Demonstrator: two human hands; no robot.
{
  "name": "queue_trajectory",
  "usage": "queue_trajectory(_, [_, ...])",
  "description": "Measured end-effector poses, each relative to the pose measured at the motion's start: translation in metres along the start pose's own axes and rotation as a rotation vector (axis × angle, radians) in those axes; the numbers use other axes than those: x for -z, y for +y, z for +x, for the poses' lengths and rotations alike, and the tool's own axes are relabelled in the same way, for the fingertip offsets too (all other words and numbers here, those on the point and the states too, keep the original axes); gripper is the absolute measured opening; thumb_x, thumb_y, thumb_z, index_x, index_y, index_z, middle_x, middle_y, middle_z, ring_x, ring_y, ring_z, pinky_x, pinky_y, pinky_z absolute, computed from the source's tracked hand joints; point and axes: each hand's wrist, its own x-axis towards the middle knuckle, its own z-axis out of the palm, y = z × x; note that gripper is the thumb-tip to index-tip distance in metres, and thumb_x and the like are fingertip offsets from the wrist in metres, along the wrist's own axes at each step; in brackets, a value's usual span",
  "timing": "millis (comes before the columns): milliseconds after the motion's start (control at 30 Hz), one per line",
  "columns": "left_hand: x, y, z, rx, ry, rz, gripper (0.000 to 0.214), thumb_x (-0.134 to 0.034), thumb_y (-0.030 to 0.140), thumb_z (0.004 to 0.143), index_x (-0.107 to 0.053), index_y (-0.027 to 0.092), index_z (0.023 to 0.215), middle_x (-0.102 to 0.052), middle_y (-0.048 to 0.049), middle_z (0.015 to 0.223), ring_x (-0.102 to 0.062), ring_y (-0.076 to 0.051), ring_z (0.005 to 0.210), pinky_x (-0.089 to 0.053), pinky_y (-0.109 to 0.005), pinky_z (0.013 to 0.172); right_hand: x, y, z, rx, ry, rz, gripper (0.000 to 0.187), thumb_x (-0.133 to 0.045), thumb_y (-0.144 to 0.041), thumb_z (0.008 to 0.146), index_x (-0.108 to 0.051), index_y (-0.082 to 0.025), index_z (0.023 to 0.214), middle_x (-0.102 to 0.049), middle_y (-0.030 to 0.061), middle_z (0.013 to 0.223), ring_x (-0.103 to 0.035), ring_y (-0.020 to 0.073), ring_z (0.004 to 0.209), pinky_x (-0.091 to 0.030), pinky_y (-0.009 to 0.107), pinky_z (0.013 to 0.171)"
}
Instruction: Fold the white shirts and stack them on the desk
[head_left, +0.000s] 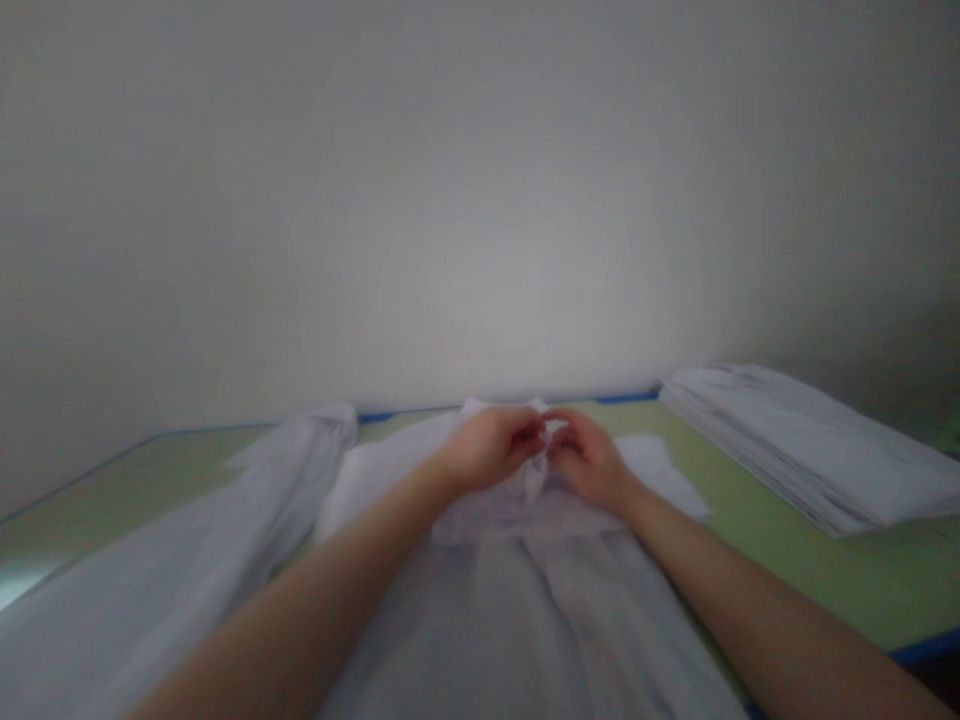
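A white garment [510, 600], perhaps a shirt, lies spread on the green table in front of me, its lower part reaching toward me. Near its far end, my left hand [499, 445] has its fingers curled and pinched on the white cloth. Close beside it, my right hand [589, 455] also pinches the cloth, thumb and fingers bent toward the left fingertips. A gathered bit of the fabric [534, 480] rises between the two hands. Blur hides exactly what the fingertips hold, such as any button or edge.
Another white cloth piece [262, 510] lies rumpled to the left. On the right sits a stack of folded white garments [810, 440]. The green table [847, 580] has a blue edge, and a plain grey wall [480, 200] stands behind it.
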Motion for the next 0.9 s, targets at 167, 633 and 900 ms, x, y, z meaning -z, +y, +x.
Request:
queue_trajectory(167, [-0.009,-0.005,0.004,0.102,0.053,-0.110,0.013,-0.055,0.023,0.080,-0.058,0.018,0.091,-0.063,-0.0013,0.076,-0.056,-0.011,0.066,-0.040,-0.021,0.059,0.003,-0.002,0.001,0.025,-0.011,-0.095,0.038,-0.052,-0.019,0.080,-0.050,-0.020,0.118,-0.059,-0.0013,0.072,-0.054,0.0116,0.063,-0.044,0.023,0.059])
queue_trajectory(633, [-0.029,-0.023,0.008,0.289,0.086,-0.316,0.019,-0.063,0.028,0.072,-0.059,0.016,0.086,-0.064,-0.0023,0.072,-0.057,-0.011,0.062,-0.041,-0.021,0.054,0.004,0.002,0.003,-0.007,-0.001,-0.371,0.019,-0.057,-0.024,0.079,-0.068,-0.020,0.094,-0.069,0.0026,0.083,-0.063,0.0146,0.076,-0.046,0.025,0.069])
queue_trajectory(900, [-0.024,-0.030,0.005,0.317,-0.064,-0.569,0.025,-0.063,0.029,0.073,-0.063,0.012,0.093,-0.066,-0.0045,0.079,-0.058,-0.011,0.065,-0.044,-0.022,0.058,0.003,-0.003,0.004,-0.001,0.033,-0.360,0.013,-0.061,-0.029,0.078,-0.069,-0.020,0.084,-0.069,0.0032,0.080,-0.062,0.0154,0.073,-0.046,0.025,0.064])
